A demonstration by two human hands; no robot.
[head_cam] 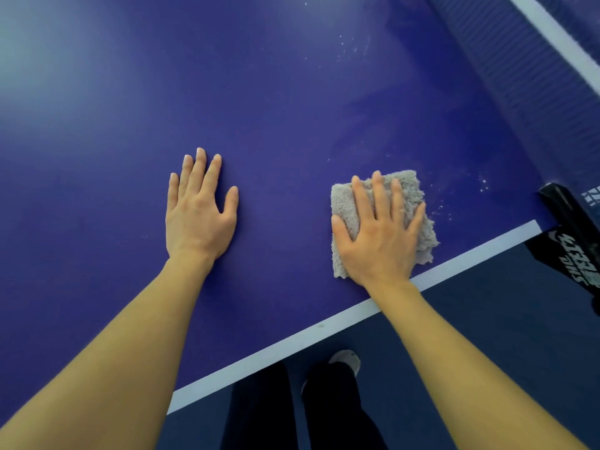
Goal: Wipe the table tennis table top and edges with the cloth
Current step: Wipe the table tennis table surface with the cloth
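The blue table tennis table top fills most of the view. A folded grey fluffy cloth lies on it close to the white edge line. My right hand lies flat on the cloth with fingers spread, pressing it down and covering its near half. Flat on the bare blue surface to the left, about a hand's width away from the cloth, rests my left hand, holding nothing. White dust specks dot the surface beyond and to the right of the cloth.
The net with its white top band runs along the upper right. Its black clamp post grips the table edge just right of the cloth. Below the edge are dark floor and my legs in dark trousers.
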